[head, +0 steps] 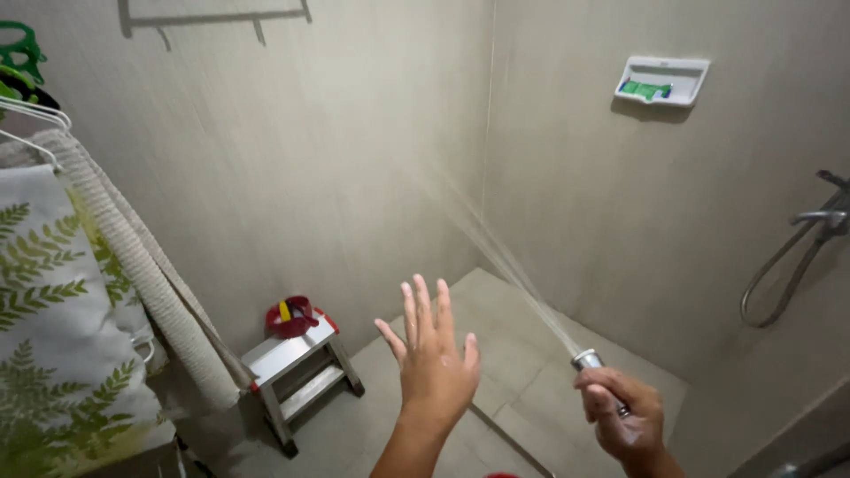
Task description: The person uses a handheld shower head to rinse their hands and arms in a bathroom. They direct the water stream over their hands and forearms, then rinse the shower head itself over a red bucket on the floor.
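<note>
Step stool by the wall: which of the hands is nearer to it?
Left. The left hand is raised, fingers spread, just right of the step stool. The right hand is farther right, gripping the sprayer.

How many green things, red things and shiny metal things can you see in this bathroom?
Green: 3, hanger, leafy towel, packet in soap dish
Red: 1, red thing on step stool
Shiny metal: 3, sprayer, step stool, shower hose
Total: 7

right hand [622,416] grips spray nozzle [588,360] jetting water; left hand [434,358] spread open.
</note>
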